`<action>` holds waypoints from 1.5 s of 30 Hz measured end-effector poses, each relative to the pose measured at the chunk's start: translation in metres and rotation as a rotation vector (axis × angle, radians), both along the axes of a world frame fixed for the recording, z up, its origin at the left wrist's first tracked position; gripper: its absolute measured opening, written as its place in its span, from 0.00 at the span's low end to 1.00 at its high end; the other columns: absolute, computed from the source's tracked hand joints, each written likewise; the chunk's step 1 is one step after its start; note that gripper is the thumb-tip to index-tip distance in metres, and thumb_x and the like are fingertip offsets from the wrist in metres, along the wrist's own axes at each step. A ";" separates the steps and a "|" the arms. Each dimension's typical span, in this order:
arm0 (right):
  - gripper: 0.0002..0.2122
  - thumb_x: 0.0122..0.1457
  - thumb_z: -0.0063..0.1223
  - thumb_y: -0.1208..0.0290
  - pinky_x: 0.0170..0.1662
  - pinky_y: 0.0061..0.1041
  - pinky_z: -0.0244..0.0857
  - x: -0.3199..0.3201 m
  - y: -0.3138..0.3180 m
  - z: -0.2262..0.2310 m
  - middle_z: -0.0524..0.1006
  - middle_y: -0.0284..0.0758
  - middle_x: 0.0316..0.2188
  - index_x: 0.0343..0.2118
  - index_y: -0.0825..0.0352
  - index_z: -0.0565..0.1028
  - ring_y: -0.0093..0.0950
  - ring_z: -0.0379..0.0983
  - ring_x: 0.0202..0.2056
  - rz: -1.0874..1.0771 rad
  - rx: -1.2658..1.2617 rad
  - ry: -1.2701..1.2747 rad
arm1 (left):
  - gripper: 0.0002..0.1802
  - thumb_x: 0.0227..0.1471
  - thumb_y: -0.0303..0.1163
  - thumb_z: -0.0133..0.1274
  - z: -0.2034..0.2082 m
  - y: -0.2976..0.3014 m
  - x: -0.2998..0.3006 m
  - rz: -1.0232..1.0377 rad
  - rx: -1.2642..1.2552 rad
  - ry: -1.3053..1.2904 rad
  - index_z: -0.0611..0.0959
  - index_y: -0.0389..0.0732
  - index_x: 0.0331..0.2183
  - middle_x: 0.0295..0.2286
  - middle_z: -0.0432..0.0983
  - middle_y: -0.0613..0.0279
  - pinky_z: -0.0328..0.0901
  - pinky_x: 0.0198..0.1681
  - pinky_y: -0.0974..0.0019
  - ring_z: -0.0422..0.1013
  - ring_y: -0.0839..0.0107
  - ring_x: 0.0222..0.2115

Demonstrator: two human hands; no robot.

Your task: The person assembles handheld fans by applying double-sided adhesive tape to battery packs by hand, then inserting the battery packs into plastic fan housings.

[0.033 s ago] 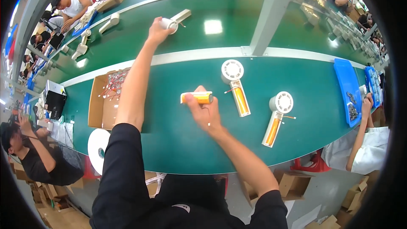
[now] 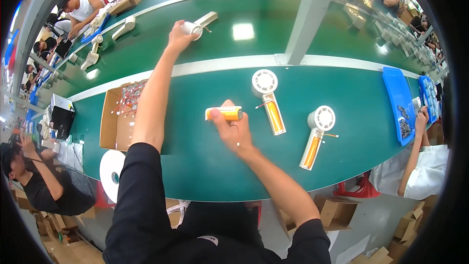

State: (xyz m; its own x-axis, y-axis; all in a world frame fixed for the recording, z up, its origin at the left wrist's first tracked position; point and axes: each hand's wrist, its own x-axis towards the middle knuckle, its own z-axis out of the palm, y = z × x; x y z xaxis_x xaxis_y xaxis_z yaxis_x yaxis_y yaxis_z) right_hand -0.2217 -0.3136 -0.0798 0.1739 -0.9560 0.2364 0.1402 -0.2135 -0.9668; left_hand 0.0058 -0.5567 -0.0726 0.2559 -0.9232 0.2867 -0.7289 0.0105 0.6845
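Observation:
With my left arm stretched far out over the green belt beyond the white rail, my left hand [image 2: 179, 39] is closed on the round head of a white handheld fan housing [image 2: 193, 30]. Its open handle points away to the right, and a thin wire shows beside it. My right hand [image 2: 235, 132], above the near table, grips a yellow-orange cylindrical battery [image 2: 229, 113] lying crosswise in the fingers; a lead with a small white connector hangs over the palm. To its right lie two more fan housings, a farther one [image 2: 264, 83] and a nearer one [image 2: 322, 118], each with an orange battery in its handle.
An open cardboard box [image 2: 108, 122] of wired parts stands left, partly behind my left arm. Nearby is a white tape roll [image 2: 111, 176]. A grey post [image 2: 308, 19] rises from the rail. Blue trays [image 2: 394, 102] sit at right, beside another person's hands. More housings lie on the belt.
The whole view has shifted very slightly. Both hands keep their hold, the left on the fan housing and the right on the battery.

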 end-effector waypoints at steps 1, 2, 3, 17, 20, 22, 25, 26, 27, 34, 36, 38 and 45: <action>0.17 0.63 0.53 0.61 0.22 0.18 0.52 0.001 0.000 0.001 0.64 0.26 0.18 0.25 0.71 0.73 0.13 0.58 0.20 0.008 -0.002 -0.008 | 0.47 0.33 0.42 0.71 0.001 0.002 -0.001 0.005 0.012 0.026 0.70 0.33 0.54 0.48 0.73 0.43 0.64 0.54 0.60 0.71 0.55 0.49; 0.17 0.63 0.52 0.60 0.22 0.18 0.52 0.000 0.001 0.001 0.64 0.27 0.18 0.25 0.71 0.72 0.13 0.58 0.20 0.019 -0.005 -0.018 | 0.47 0.34 0.42 0.70 0.003 0.004 -0.001 0.013 0.024 0.050 0.69 0.33 0.54 0.48 0.73 0.43 0.64 0.55 0.60 0.71 0.54 0.50; 0.17 0.63 0.52 0.60 0.22 0.18 0.52 0.000 0.001 0.000 0.64 0.27 0.18 0.25 0.71 0.72 0.13 0.58 0.20 0.015 -0.004 -0.022 | 0.47 0.34 0.42 0.70 0.009 0.007 -0.003 0.010 0.025 0.046 0.69 0.33 0.54 0.48 0.73 0.43 0.64 0.55 0.60 0.71 0.54 0.50; 0.11 0.65 0.51 0.64 0.28 0.18 0.64 -0.026 0.007 -0.005 0.72 0.32 0.29 0.41 0.64 0.65 0.18 0.67 0.25 0.028 -0.056 -0.254 | 0.34 0.51 0.46 0.61 0.051 0.244 -0.044 0.114 -0.128 0.855 0.66 0.36 0.50 0.43 0.70 0.57 0.68 0.35 0.68 0.70 0.71 0.39; 0.13 0.62 0.55 0.67 0.40 0.22 0.69 -0.062 0.027 0.006 0.73 0.33 0.36 0.45 0.68 0.69 0.22 0.72 0.35 -0.042 -0.030 -0.348 | 0.26 0.56 0.40 0.56 0.030 0.307 -0.063 0.050 -0.161 0.966 0.66 0.37 0.49 0.40 0.72 0.59 0.67 0.32 0.72 0.72 0.75 0.34; 0.16 0.58 0.60 0.68 0.46 0.24 0.70 -0.084 0.043 0.004 0.73 0.33 0.40 0.45 0.68 0.70 0.24 0.72 0.42 -0.045 -0.027 -0.391 | 0.23 0.54 0.38 0.58 0.022 0.339 -0.065 -0.013 -0.114 1.015 0.71 0.35 0.46 0.41 0.71 0.57 0.68 0.29 0.72 0.72 0.74 0.34; 0.17 0.57 0.62 0.67 0.47 0.24 0.70 -0.100 0.074 0.006 0.73 0.33 0.41 0.45 0.68 0.70 0.24 0.72 0.43 0.004 -0.032 -0.408 | 0.20 0.56 0.38 0.56 0.012 0.369 -0.063 -0.082 -0.068 0.948 0.75 0.33 0.43 0.33 0.75 0.59 0.66 0.27 0.74 0.71 0.78 0.29; 0.18 0.56 0.63 0.66 0.47 0.24 0.70 -0.102 0.082 0.005 0.73 0.33 0.41 0.45 0.68 0.70 0.24 0.72 0.43 0.022 -0.021 -0.407 | 0.20 0.56 0.38 0.56 0.007 0.372 -0.059 -0.080 -0.063 0.956 0.75 0.33 0.43 0.33 0.75 0.59 0.66 0.27 0.74 0.71 0.78 0.29; 0.19 0.55 0.64 0.65 0.47 0.25 0.70 -0.103 0.089 0.005 0.73 0.33 0.41 0.45 0.68 0.70 0.23 0.72 0.43 0.037 -0.014 -0.406 | 0.19 0.56 0.38 0.56 0.002 0.373 -0.055 -0.101 -0.030 0.865 0.76 0.33 0.42 0.29 0.75 0.60 0.65 0.26 0.75 0.71 0.80 0.27; 0.24 0.57 0.60 0.58 0.47 0.25 0.71 -0.068 0.114 -0.006 0.75 0.36 0.42 0.49 0.72 0.70 0.27 0.73 0.45 -0.002 0.110 -0.491 | 0.23 0.62 0.39 0.46 -0.022 0.381 -0.061 -0.041 -0.047 0.499 0.74 0.30 0.50 0.33 0.80 0.49 0.68 0.39 0.65 0.75 0.66 0.33; 0.24 0.59 0.57 0.56 0.48 0.25 0.70 -0.052 0.114 -0.010 0.74 0.36 0.43 0.49 0.72 0.69 0.29 0.73 0.46 -0.046 0.097 -0.463 | 0.26 0.64 0.40 0.43 -0.022 0.383 -0.065 -0.100 -0.168 0.515 0.69 0.30 0.54 0.39 0.77 0.41 0.66 0.45 0.62 0.74 0.58 0.39; 0.24 0.60 0.54 0.55 0.49 0.24 0.68 -0.040 0.114 -0.016 0.74 0.36 0.45 0.49 0.72 0.69 0.29 0.72 0.48 -0.100 0.147 -0.506 | 0.36 0.58 0.43 0.53 -0.021 0.383 -0.063 -0.160 -0.070 0.519 0.62 0.30 0.58 0.46 0.72 0.40 0.64 0.49 0.60 0.72 0.53 0.44; 0.30 0.59 0.53 0.48 0.43 0.19 0.66 -0.015 0.138 -0.008 0.72 0.34 0.39 0.48 0.75 0.68 0.20 0.69 0.39 -0.084 0.204 -0.453 | 0.49 0.39 0.40 0.70 -0.027 0.380 -0.066 -0.103 -0.269 0.357 0.60 0.31 0.55 0.47 0.68 0.42 0.65 0.49 0.58 0.70 0.53 0.45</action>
State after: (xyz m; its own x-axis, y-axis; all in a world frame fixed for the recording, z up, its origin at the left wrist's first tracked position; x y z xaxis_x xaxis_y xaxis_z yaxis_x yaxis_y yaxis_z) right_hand -0.2365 -0.1755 -0.0880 0.0173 -0.9969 0.0771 0.5457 -0.0552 -0.8362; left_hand -0.0606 -0.1768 -0.0999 0.2930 -0.8537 0.4305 -0.4339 0.2825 0.8555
